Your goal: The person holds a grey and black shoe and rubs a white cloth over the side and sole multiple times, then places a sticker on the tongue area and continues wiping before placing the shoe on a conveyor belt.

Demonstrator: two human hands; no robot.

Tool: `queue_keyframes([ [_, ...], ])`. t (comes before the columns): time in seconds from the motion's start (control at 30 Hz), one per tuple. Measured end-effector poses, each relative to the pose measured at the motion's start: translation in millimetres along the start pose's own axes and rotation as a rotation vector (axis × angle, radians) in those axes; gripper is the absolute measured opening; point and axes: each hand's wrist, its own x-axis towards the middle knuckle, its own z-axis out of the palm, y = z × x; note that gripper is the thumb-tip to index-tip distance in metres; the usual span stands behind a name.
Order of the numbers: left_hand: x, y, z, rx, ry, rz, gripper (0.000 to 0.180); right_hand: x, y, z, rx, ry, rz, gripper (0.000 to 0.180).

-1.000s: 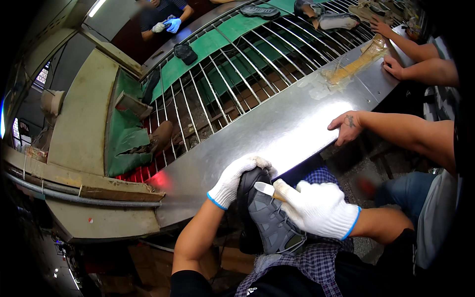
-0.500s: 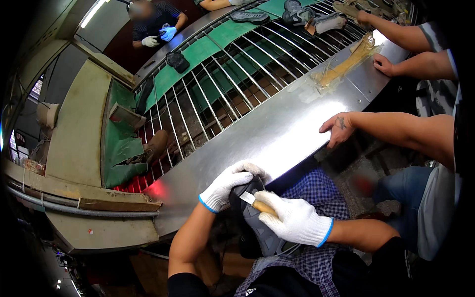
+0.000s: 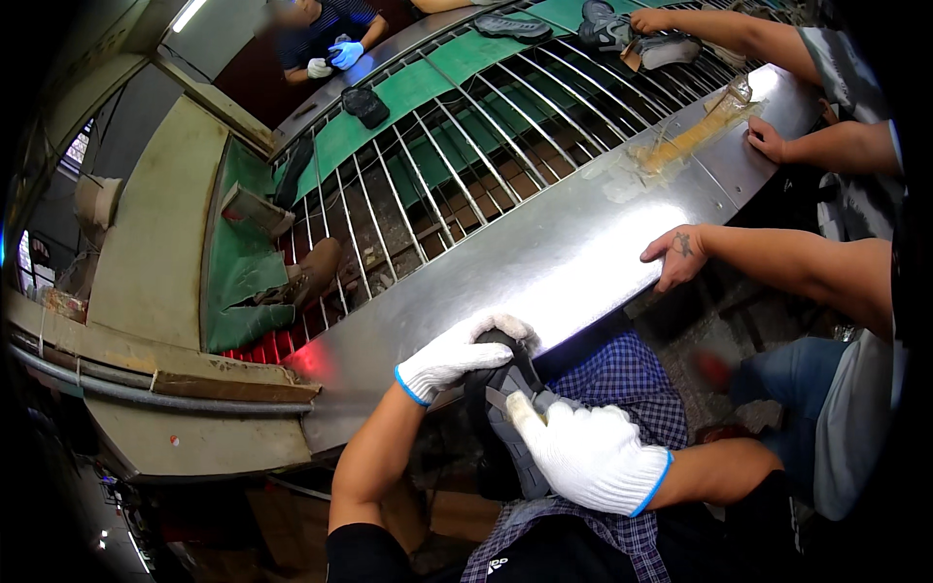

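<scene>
Widest of all, a long shiny metal table [image 3: 573, 277], slanting from a near left corner up toward the right. Just off its near edge, on the wearer's side and beside a blue checked cloth [image 3: 627, 374], a grey shoe [image 3: 501, 437], held up in the hands rather than laid on the metal. Nearer to the table's left corner than to its right end. Set lengthwise from beside the near edge back toward the wearer's body, tilted slightly left at the far end. Toe or heel up there: impossible to tell.

Closest to that far end, the left hand [image 3: 452, 364], in white knit, with its grip closed around the shoe. On the shoe's right flank, partway along, the right hand [image 3: 598, 457], gloved alike, with its grip closed on a small tool [image 3: 498, 399]. Away to the left of this right grip, most of the shoe; along its upper, the tool's thin flat blade, touching or just above, hard to tell.

In looks, dark overall: a blackish sole down the left side, then lighter grey panels on the upper, then narrow seams between.
</scene>
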Motion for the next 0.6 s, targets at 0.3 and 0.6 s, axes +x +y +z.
queue_keyframes([
  [0.3,-12.8,-9.8,-0.2,-0.095,-0.022,0.092,0.059,-9.9,55.1,-16.1,0.614,-0.252,-0.233,0.050],
  [0.6,-59.3,-32.9,-4.9,-0.109,0.182,0.165,0.085,73.0,139.4,35.1,-0.221,0.567,0.022,0.041],
])
